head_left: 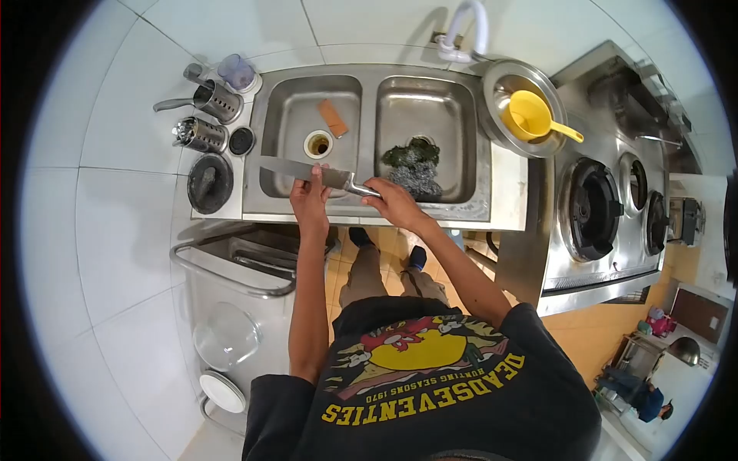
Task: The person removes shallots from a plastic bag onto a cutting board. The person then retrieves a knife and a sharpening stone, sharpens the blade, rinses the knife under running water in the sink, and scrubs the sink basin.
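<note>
A large kitchen knife [283,166] lies level over the front of the left sink basin [274,127], its blade pointing left. My right hand [394,202] is wrapped round the handle. With closed fingers my left hand [310,201] pinches the blade near its middle. Behind the blade, a flat orange-brown piece [333,118], possibly a scouring pad, rests in the basin beside the round drain [317,144]. In the right basin [427,94] sit a dark green scrubbing pad [411,156] and a grey wire-like scourer [416,181].
A curved faucet [480,31] rises behind the sink. To the right, a yellow dipper [528,115] sits in a metal bowl [498,78], beside a stove [592,207]. Metal utensil holders [223,102] stand left. A trolley [231,288] is below. Another person [642,396] appears far right.
</note>
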The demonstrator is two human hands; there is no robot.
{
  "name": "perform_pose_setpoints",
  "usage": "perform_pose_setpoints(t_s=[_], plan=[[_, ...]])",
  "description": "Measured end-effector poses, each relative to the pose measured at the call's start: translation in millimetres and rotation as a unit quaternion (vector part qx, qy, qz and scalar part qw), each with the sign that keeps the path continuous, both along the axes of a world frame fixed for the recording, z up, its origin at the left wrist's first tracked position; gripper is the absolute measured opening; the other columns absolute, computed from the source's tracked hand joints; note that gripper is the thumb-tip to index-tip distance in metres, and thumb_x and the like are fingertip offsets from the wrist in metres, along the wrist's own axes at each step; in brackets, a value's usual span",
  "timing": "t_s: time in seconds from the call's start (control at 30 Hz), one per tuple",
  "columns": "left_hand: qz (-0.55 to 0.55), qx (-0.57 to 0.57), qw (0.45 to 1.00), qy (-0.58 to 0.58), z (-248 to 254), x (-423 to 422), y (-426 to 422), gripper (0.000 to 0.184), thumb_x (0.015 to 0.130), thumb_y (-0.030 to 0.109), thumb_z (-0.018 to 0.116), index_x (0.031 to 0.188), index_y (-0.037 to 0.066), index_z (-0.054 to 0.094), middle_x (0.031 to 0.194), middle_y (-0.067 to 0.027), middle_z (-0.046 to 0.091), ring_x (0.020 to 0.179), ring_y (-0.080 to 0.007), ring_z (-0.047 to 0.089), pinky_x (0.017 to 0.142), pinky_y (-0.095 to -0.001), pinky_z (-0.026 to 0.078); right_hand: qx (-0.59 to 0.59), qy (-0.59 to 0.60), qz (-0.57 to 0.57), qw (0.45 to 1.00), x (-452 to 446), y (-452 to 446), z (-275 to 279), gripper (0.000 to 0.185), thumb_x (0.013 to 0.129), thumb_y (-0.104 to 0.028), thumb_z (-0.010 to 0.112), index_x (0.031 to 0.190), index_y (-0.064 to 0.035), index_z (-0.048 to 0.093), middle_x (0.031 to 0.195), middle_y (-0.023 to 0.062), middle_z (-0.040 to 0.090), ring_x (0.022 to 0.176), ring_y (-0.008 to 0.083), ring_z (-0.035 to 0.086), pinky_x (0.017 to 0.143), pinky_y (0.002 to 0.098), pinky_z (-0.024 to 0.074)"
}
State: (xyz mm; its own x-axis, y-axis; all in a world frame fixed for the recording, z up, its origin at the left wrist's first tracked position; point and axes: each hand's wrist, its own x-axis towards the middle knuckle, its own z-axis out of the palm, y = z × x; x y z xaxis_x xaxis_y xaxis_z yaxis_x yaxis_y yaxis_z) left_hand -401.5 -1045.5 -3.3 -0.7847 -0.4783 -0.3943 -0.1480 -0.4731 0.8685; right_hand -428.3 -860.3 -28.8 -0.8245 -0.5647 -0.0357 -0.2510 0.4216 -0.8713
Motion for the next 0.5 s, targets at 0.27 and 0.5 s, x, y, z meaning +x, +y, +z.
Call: perform_pose_setpoints(t_s=[0.27, 0.5], plan=[[-0.025, 0.066, 0.997, 0.034, -20.0, 27.9, 60.5, 0.024, 0.091, 0.029, 0.068, 0.099, 0.008, 0.058, 0.102, -0.0018, 0.067, 0.090, -0.0081, 0.061, 0.074, -0.0229, 0.048, 0.074, 0.003, -0.040, 0.996, 50.0, 139.2, 3.9, 0.033, 0.091, -0.028, 0.060, 0.115, -0.0063, 0.057, 0.111, 0.0157, 0.060, 0.103, 0.0379, 0.057, 0.086, 0.0444, 0.0458], [0.035, 0.100, 0.994, 0.035, -53.9, 11.8, 85.6, 0.034, 0.093, 0.030, 0.065, 0.113, 0.004, 0.057, 0.106, -0.0078, 0.066, 0.101, -0.0181, 0.064, 0.087, -0.0282, 0.052, 0.115, -0.003, -0.132, 0.984, 69.5, 197.8, 3.6, 0.029, 0.090, -0.025, 0.062, 0.111, -0.0042, 0.059, 0.106, 0.0183, 0.063, 0.097, 0.0397, 0.059, 0.081, 0.0459, 0.0469]])
